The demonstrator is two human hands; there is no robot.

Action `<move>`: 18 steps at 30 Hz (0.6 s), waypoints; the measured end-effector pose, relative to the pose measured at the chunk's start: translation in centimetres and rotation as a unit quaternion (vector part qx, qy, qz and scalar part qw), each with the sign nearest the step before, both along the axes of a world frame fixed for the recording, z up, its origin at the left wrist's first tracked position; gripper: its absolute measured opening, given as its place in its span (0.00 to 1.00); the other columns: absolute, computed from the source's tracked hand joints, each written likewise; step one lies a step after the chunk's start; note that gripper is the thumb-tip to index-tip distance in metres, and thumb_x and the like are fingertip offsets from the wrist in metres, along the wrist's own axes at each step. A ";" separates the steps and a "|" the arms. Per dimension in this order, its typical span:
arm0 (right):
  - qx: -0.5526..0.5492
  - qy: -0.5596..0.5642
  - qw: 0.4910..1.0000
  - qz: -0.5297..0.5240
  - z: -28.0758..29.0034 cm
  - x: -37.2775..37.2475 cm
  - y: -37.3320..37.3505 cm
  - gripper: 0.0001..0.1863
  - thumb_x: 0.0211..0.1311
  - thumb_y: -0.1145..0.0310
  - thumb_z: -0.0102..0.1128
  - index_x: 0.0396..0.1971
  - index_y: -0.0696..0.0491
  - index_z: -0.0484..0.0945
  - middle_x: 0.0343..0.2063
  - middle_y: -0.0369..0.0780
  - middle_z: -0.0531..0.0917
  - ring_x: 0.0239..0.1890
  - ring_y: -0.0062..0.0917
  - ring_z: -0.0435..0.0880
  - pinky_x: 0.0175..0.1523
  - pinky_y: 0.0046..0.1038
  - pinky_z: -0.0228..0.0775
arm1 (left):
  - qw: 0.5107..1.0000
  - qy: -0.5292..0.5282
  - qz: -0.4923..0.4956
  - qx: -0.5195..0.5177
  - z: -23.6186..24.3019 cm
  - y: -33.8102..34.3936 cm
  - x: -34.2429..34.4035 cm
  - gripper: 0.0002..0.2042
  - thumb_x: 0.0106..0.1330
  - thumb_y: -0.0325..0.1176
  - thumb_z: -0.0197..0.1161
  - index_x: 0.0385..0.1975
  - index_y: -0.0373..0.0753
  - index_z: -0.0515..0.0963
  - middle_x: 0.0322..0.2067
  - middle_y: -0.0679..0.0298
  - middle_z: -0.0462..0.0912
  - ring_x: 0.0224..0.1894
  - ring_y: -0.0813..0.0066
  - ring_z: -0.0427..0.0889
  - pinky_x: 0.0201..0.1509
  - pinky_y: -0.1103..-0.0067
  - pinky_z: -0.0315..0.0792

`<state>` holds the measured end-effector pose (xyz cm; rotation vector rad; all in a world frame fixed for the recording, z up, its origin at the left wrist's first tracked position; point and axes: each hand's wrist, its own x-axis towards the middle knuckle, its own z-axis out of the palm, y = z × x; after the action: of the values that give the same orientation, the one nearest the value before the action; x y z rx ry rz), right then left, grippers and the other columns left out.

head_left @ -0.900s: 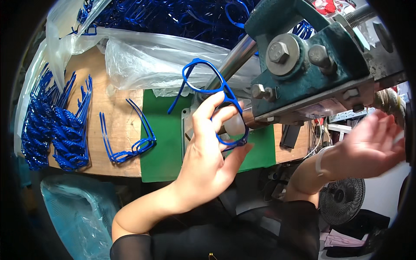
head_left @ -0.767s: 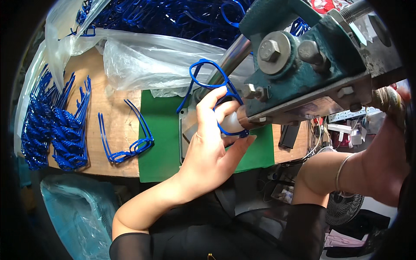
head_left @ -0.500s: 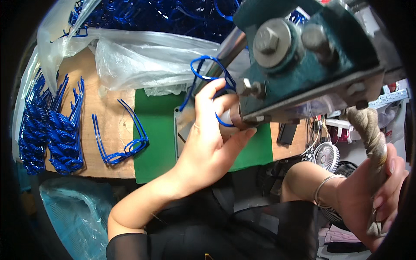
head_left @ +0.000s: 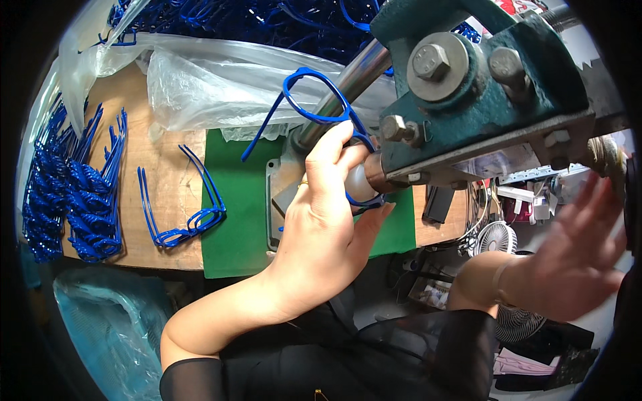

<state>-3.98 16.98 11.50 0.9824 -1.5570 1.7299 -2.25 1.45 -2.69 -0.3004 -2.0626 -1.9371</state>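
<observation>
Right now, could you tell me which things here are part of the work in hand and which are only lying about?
In hand:
- blue glasses frame, held by the left hand
- green press, frame under its ram
- right hand, open and blurred beside the press

Lying about:
- finished frames on the wooden bench
- stacked frames
- plastic sheet
- small fan
</observation>
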 end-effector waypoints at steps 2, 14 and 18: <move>-0.002 0.016 0.995 -0.098 -5.3 -0.4 1.3 0.25 0.58 0.61 0.48 0.51 0.61 0.59 0.49 0.50 0.66 0.45 0.33 0.71 0.51 0.35 0.61 | 1.000 0.000 -0.002 -0.012 -0.1 -0.4 0.3 0.36 0.52 0.14 0.57 0.58 0.33 0.42 0.50 0.54 0.66 0.48 0.70 0.72 0.46 0.81 0.73; 0.573 -0.099 0.789 -0.198 -23.4 0.0 5.3 0.19 0.49 0.75 0.56 0.44 0.59 0.71 0.42 0.46 0.73 0.42 0.38 0.72 0.48 0.31 0.66 | 0.956 -0.059 -0.053 0.283 -2.1 -4.1 5.4 0.35 0.54 0.24 0.59 0.58 0.37 0.43 0.41 0.50 0.70 0.21 0.84 0.69 0.23 0.90 0.67; 0.495 -0.175 0.828 -0.199 -22.8 -2.1 6.1 0.10 0.51 0.76 0.56 0.36 0.59 0.74 0.34 0.42 0.76 0.39 0.32 0.75 0.45 0.27 0.66 | 0.955 -0.137 -0.031 0.260 -1.3 -3.0 5.2 0.31 0.56 0.19 0.52 0.58 0.36 0.45 0.40 0.51 0.72 0.22 0.81 0.72 0.30 0.85 0.71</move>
<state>-6.13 23.09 -11.30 0.6684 -2.7754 0.7530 2.94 -1.51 -4.00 0.0254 -1.6055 -2.5858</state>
